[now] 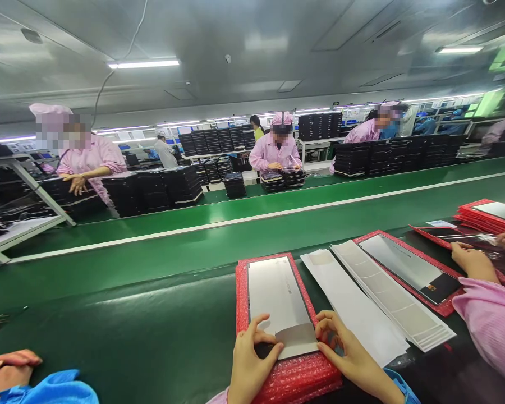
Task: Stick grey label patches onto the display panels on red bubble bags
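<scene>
A flat silver-backed screen panel (273, 286) with black edges lies on a stack of red bubble-wrap sleeves (297, 381) in front of me. Across its near end is a small grey rectangular sticker (298, 338), slightly bowed. My left hand (252, 356) pinches the sticker's left edge between thumb and fingers. At the opposite edge, my right hand (347, 350) closes on the sticker's right corner, fingers curled. Just to the right lie a white sheet (353, 308) and a stack of sheets bearing grey stickers (387, 292).
Another silver panel (404, 264) rests on red wrap to the right, near a co-worker's hands (475, 261). A blue-sleeved person's hand (10, 362) is at lower left. Beyond the green conveyor (185, 247), people in pink stand by black stacks (151, 191).
</scene>
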{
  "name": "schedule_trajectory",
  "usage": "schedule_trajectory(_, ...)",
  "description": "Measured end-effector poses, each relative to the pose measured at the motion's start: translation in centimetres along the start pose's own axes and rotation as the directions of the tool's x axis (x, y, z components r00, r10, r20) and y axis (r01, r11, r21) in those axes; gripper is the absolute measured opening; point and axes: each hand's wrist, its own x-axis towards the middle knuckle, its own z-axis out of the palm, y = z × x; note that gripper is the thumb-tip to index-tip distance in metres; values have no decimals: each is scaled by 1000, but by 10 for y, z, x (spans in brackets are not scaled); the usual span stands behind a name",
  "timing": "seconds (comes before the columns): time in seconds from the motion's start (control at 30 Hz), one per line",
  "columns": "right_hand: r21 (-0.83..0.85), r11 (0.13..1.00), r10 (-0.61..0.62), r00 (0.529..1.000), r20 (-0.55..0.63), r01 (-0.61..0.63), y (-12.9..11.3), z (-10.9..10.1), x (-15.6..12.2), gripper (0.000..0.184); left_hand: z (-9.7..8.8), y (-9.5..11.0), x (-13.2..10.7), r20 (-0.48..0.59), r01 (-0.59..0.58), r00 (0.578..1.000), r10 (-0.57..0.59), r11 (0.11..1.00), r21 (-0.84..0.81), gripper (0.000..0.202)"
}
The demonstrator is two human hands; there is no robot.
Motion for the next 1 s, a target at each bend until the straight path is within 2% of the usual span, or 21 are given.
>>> schedule_trajectory(0.07,-50,999,4,1000,-22,-6,3,0,-1,29,-1,-3,-2,-14,-38,999,38,998,59,46)
schedule_trajectory(0.13,-127,992,-5,995,-98,-7,8,2,-4,32,-3,-7,-5,-75,-82,993,92,988,127,51)
schedule_trajectory(0.2,-221,975,-78,968,-237,24,11,6,-7,36,-3,-13,-9,-188,-108,971,147,973,202,55)
schedule_trajectory(0.27,-365,927,-223,915,-336,91,11,15,-10,42,3,-20,-15,-282,-166,925,257,937,308,53)
schedule_trajectory(0.3,-462,874,-331,883,-333,153,11,21,-10,47,9,-23,-19,-290,-222,894,343,898,379,48)
schedule_trajectory(0.33,-571,789,-446,851,-278,227,10,28,-9,51,17,-27,-22,-267,-294,855,444,840,455,43)
schedule_trajectory(0.4,-762,533,-634,770,-71,368,10,42,-5,56,37,-34,-26,-164,-435,766,622,689,580,33)
schedule_trajectory(0.43,-826,395,-684,729,26,401,12,48,-3,57,46,-39,-27,-126,-467,729,673,623,627,32)
schedule_trajectory(0.47,-874,285,-696,712,93,393,14,51,-1,57,54,-44,-28,-104,-469,707,699,574,672,33)
schedule_trajectory(0.5,-914,208,-690,715,116,349,16,53,-1,59,59,-49,-28,-94,-448,700,708,538,714,35)
schedule_trajectory(0.57,-966,135,-659,748,79,220,23,49,-4,68,61,-62,-27,-85,-375,727,682,497,783,40)
schedule_trajectory(0.67,-992,105,-615,789,-9,70,27,34,-14,82,45,-77,-27,-31,-347,780,625,475,809,54)
schedule_trajectory(0.73,-994,109,-596,800,-67,-2,24,26,-19,85,28,-80,-27,9,-389,807,591,521,760,63)
schedule_trajectory(0.8,-992,122,-584,807,-94,-27,18,27,-18,84,9,-75,-25,7,-405,846,532,636,656,69)
schedule_trajectory(0.87,-992,118,-619,785,-40,43,10,38,-10,78,-7,-65,-20,-50,-324,913,406,791,520,69)
schedule_trajectory(0.93,-983,97,-693,720,45,155,5,57,1,66,-20,-55,-13,-106,-172,969,222,921,351,54)
schedule_trajectory(1.0,-968,93,-750,656,87,234,1,77,14,53,-28,-50,-3,-113,-38,992,57,986,162,38)
